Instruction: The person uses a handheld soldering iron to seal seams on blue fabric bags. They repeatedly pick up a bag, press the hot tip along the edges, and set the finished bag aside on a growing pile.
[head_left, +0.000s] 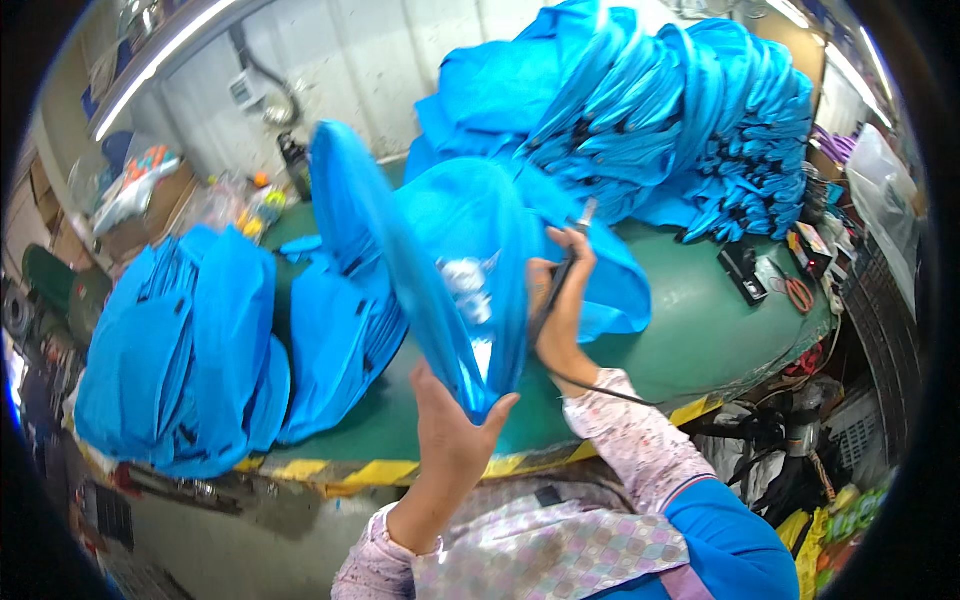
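- The left hand [450, 430] comes up from the lower edge and pinches the lower rim of a blue fabric piece [440, 260] between thumb and fingers, closed on the cloth.
- The right hand [560, 300] is closed around a thin dark pen-like tool [562, 275], its pale tip pointing up; a dark cord [600, 390] trails from the tool down across the wrist.
- Both forearms wear pale patterned sleeve covers [640, 440]; a blue sleeve shows at the right upper arm.
- The blue fabric piece is held up above the table, between the two hands, bowed open like a shallow bowl, with a whitish printed patch on its inner face just left of the right hand.
- The green table [700, 320] lies under the hands; its near edge carries a yellow-and-black striped band [370, 470].
- To the left on the table sits a stack of blue fabric pieces [190, 350], overhanging the near edge.
- Behind the held piece, at the far right of the table, a tall heap of blue fabric pieces [680, 120] rises, folded and layered.
- At the right end of the table lie a small black box [742, 270] and red-handled scissors [798, 293], well apart from the hands.
- Further left, beyond the table, are cardboard boxes and clutter too blurred to tell apart.
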